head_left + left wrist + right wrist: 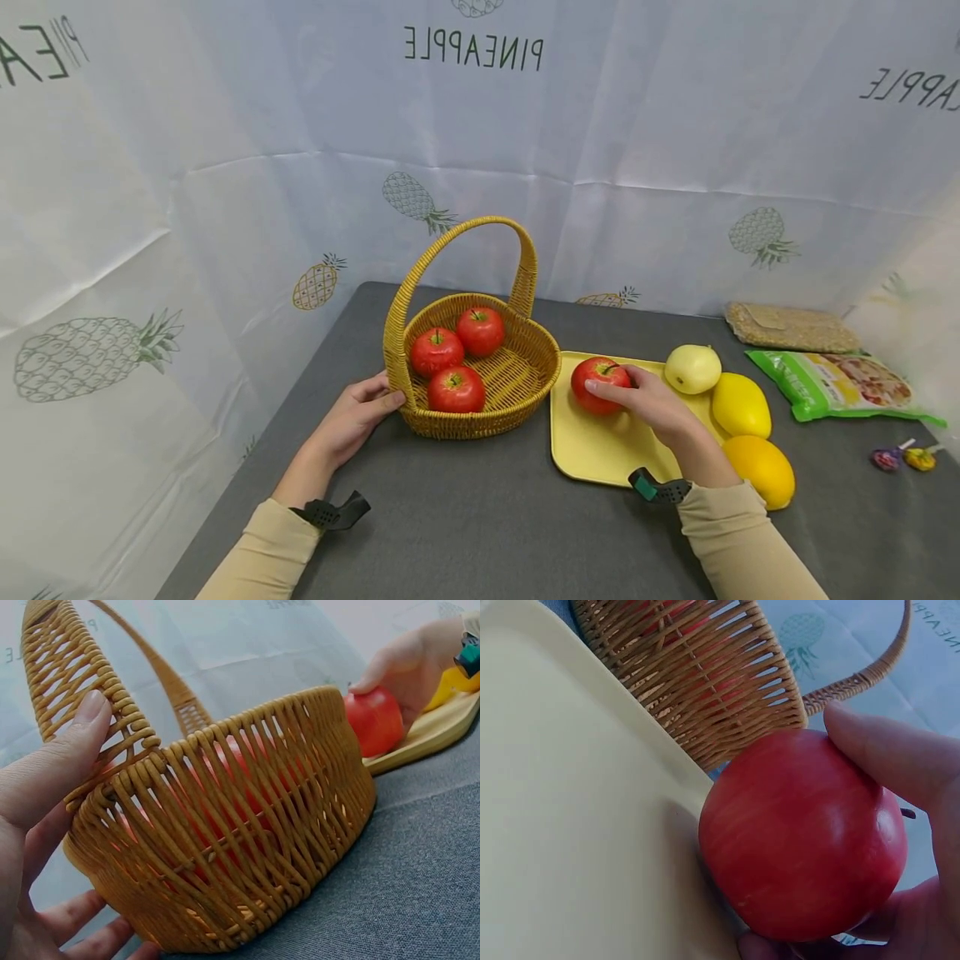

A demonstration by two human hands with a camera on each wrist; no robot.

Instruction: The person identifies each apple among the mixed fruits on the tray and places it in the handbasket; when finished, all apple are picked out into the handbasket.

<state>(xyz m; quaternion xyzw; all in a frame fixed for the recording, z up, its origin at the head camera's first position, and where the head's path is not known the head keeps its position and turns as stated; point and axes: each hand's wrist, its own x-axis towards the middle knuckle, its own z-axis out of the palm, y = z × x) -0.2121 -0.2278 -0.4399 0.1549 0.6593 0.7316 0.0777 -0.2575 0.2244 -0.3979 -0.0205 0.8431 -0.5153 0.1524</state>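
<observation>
the wicker basket (517, 379) sits on the gray table (480, 517), and everything else is told from it. the left hand (352, 421) rests on the basket's left side, with the thumb on the rim where the handle starts and the other fingers (71, 919) loosely curved low against the woven wall, touching more than squeezing. three red apples (456, 389) lie inside the basket. just to the right of the basket is a yellow tray (600, 450), its edge close to the basket wall. on the tray's near-basket part is one more red apple (596, 385), and the right hand (660, 408) holds it, fingers (889, 754) curled over the top and thumb underneath; the apple seems to rest on the tray. farther right of the basket, past the hand, are a pale pear (693, 368), a lemon (741, 405) and an orange fruit (763, 471). well to the right lie a green snack bag (836, 383), a brown packet (791, 327) and two small candies (903, 457).
</observation>
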